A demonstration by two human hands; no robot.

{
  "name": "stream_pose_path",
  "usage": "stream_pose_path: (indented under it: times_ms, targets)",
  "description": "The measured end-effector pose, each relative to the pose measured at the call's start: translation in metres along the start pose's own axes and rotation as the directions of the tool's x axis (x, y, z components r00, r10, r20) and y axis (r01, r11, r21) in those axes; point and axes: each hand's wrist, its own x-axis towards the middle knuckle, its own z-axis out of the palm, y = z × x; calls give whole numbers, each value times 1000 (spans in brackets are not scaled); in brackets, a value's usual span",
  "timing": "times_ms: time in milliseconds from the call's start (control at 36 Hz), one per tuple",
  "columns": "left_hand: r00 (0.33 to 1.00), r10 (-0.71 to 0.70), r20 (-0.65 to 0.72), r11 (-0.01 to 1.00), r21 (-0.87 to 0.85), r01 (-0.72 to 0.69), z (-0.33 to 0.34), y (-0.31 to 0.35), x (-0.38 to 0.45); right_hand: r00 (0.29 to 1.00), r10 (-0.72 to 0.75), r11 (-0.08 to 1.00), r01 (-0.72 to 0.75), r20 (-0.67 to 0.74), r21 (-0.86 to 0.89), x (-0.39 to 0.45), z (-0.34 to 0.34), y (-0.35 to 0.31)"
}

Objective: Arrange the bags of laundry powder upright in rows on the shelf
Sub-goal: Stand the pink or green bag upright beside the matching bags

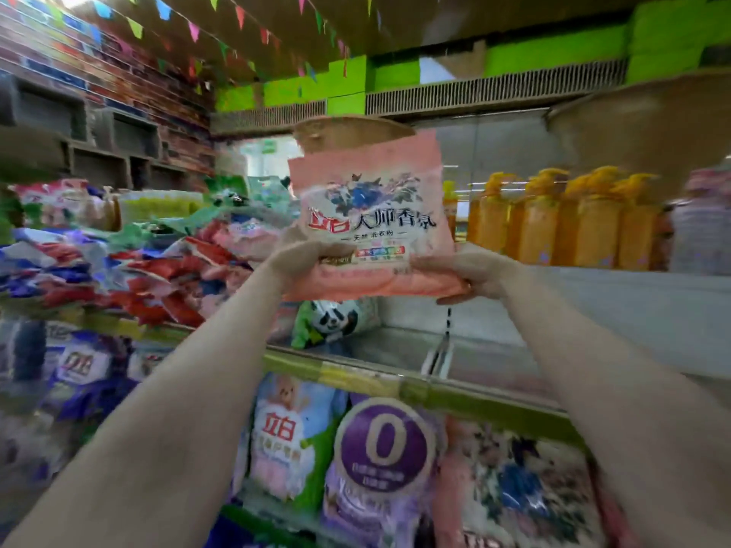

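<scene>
A pink bag of laundry powder (372, 215) with a blue flower print is held upright in the air above the metal shelf (403, 350). My left hand (300, 259) grips its lower left corner and my right hand (466, 274) grips its lower right corner. A green bag with a panda print (336, 320) stands on the shelf just below and behind the pink bag. To the left, several red, blue and green bags (158, 267) lie in a loose heap on the same shelf level.
Orange bottles (561, 219) stand in a row at the back right of the shelf. A wire divider (439, 355) sits on the shelf right of the panda bag. Upright bags (379, 460) fill the shelf below, behind a yellow-green price rail (415, 385).
</scene>
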Motion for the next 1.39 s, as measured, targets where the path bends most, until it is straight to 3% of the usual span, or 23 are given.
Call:
stream_pose_path:
  times_ms: [167, 250, 333, 556, 806, 1000, 1222, 1389]
  targets:
    - [999, 32, 13, 996, -89, -31, 41, -2, -27, 947, -136, 976, 179, -292, 125, -59, -21, 12]
    - [997, 32, 67, 985, -171, -20, 66, -2, -51, 926, -151, 979, 189, -345, 81, -89, -31, 20]
    - [998, 51, 34, 987, -153, -45, 89, -5, -68, 903, -137, 988, 156, -407, 15, -122, -45, 30]
    - [993, 19, 119, 995, -103, -7, 176, -6, -112, 891, 11, 990, -73, -454, -119, -205, -112, 50]
    - [947, 12, 320, 997, -71, 12, 289, 17, -124, 823, 49, 999, -53, -567, 9, -287, -190, 81]
    - [937, 13, 349, 988, -148, 42, 410, 25, -136, 810, 128, 991, -123, -573, 47, -347, -287, 105]
    - [864, 47, 502, 991, -130, 21, 568, 37, -163, 683, 166, 984, -164, -711, 73, -414, -423, 160]
    - [824, 38, 566, 995, -98, 22, 660, 44, -182, 638, 153, 986, -146, -754, 77, -445, -486, 192]
